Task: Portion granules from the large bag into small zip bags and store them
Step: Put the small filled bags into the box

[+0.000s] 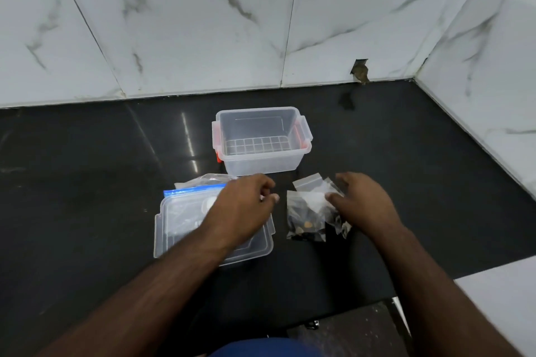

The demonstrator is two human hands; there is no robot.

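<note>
1. Spreading under everything, your dark glossy table [87, 182] runs back to the tiled wall, so a spilled granule would be hard to spot on it.
2. Your clear storage box [262, 139] stands open and looks empty at the back, well clear of both hands; nothing seems stored yet.
3. Your box lid [214, 243] lies flat at front left with the large bag [194, 190], the one with the blue zip strip, poking out from beneath it. If that zip is not fully shut, your left forearm brushing across the lid could press granules out.
4. Your left hand [246, 209] hovers over the lid's right edge, fingers loosely curled and grasping nothing.
5. Your right hand [361, 204] rests on the small zip bags [307, 217], thumb on the topmost one; whether it actually pinches a bag, you cannot tell from here.
6. Those small bags overlap in a loose pile just in front of the box, some showing dark granules. Lift one carelessly and its neighbours may drag along, or an unsealed mouth could tip out.
</note>
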